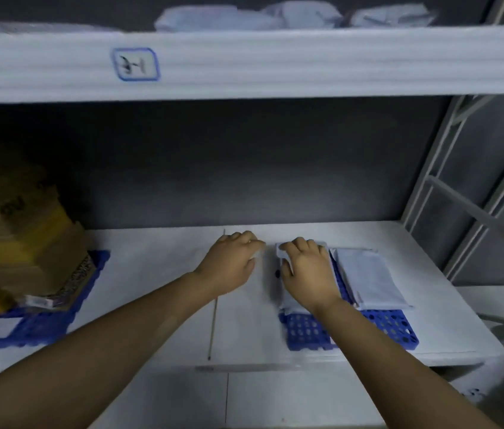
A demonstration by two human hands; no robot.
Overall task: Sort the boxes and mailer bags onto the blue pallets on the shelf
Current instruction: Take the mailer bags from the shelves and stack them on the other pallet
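Reaching across a white shelf board [151, 274], a person works both bare arms over a blue plastic lattice pallet [399, 331] at the right. The right grip [306, 270] lies on a pale grey plastic mailer bag [289, 300] along the pallet's left side, fingers bent over the bag's far edge and thumb against its left edge, grasping it. The left grip [232, 258] hovers just beside that bag over the bare board, fingers curled; the blur leaves it unclear whether it pinches the bag's corner or nothing. A flat stack of pale mailer bags [371, 277] fills the pallet's right side, just beside the held one. Well apart at the far left, brown and yellow cardboard boxes [21, 243] are piled on a second blue pallet [37, 328]. Above, the white upper shelf beam [275, 63] carries a blue-bordered handwritten label [135, 64], with more pale mailer bags [213, 18] on top.
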